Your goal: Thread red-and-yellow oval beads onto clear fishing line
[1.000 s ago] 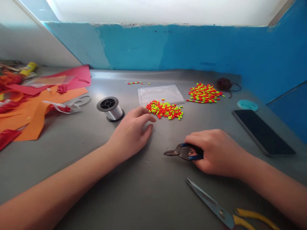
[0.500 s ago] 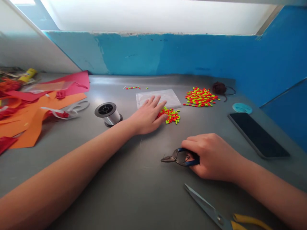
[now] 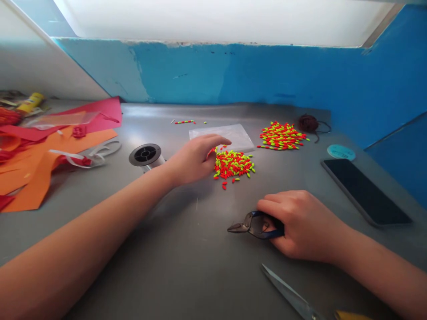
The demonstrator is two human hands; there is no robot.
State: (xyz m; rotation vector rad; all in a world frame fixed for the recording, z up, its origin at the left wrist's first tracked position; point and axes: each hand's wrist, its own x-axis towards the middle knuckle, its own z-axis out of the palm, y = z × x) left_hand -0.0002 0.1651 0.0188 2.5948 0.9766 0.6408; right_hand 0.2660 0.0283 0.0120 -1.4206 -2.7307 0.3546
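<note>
My left hand (image 3: 191, 160) hovers at the left edge of a heap of red and yellow-green beads (image 3: 235, 164). Its fingers are apart and loosely curved, with the index finger reaching over the heap's far side; no bead shows in its grasp. Behind the heap lies a clear plastic bag (image 3: 238, 135). Close to my left wrist stands a spool of clear line (image 3: 146, 155), partly covered by the forearm. My right hand (image 3: 300, 224) is wrapped round the blue handles of small pliers (image 3: 247, 226), whose jaws point left above the table.
Scissors (image 3: 290, 293) lie near the front, a phone (image 3: 365, 191) and a round blue disc (image 3: 340, 152) at right. Farther back are a second bead pile (image 3: 282, 135), dark yarn (image 3: 308, 123) and a short beaded strand (image 3: 184, 122). Orange paper (image 3: 33, 178) covers the left side.
My left hand has drawn back to the left and its fingers have curled, uncovering more of the bead heap. Several beads now lie nearer me. My right hand still holds the pliers.
</note>
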